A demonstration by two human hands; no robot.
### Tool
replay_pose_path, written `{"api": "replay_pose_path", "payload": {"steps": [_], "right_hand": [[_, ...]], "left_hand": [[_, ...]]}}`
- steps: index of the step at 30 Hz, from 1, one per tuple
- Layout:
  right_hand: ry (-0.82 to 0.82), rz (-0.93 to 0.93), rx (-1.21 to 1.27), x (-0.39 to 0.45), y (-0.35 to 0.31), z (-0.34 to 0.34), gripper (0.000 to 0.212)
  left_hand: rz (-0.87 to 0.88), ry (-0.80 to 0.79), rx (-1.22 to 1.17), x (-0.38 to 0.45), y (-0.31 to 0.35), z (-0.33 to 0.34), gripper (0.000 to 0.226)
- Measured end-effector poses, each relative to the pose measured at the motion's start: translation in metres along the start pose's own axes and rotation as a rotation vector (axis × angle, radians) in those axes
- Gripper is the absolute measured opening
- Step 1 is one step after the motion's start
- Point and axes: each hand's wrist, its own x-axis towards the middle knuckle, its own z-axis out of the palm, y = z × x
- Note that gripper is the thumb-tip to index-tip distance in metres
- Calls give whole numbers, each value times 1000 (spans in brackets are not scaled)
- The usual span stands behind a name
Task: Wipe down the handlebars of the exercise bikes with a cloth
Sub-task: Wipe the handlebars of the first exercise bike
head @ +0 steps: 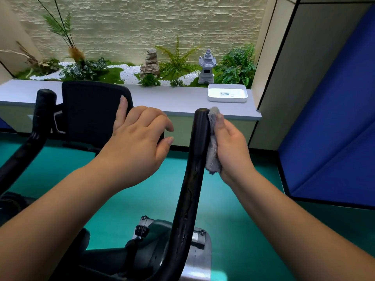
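Right hand (231,147) at about 3 o'clock of centre, grip closed around a grey cloth (213,151), thumb pressing the upper end of it against the right handlebar (194,159). Cloth bunched between palm and bar, touching the bar's right side just below its rounded tip, lower end hanging free under the fist. Right handlebar black, rising from 6 o'clock up toward centre. Left hand (138,142) just at 9 o'clock of that bar, grip loose and holding nothing, fingers relaxed and spread, fingertips resting on the edge of the black console (91,112). Left handlebar (40,110) far off at 9 o'clock, untouched. Grey counter (162,98) beyond, with a white tray (227,94) at 1 o'clock. Behind it, at 12 o'clock, ferns, white pebbles and a small stone lantern (207,67). Teal floor (142,199) below.
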Motion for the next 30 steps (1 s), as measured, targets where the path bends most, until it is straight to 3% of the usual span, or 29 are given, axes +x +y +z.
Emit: {"api": "replay_pose_path", "payload": {"steps": [2,6,9,14,25,30], "right_hand": [[16,0,-55,-12,14,-7,43],[57,-33,-127,-19,20,-19,11],[55,-127,-238,-12,6,-23,10],[52,-123,-307,-11,7,-29,9],[-2,-146,-236,-14,4,-23,15],[62,-122,-129,-11,1,-18,22]], "left_hand": [[-1,4,-2,-1,0,0,35],[3,3,-6,0,-1,0,36],[5,2,-8,0,-1,0,36],[1,3,-4,-1,-2,0,37],[2,6,-6,0,-2,-1,38],[-1,8,-3,0,-2,1,37]]}}
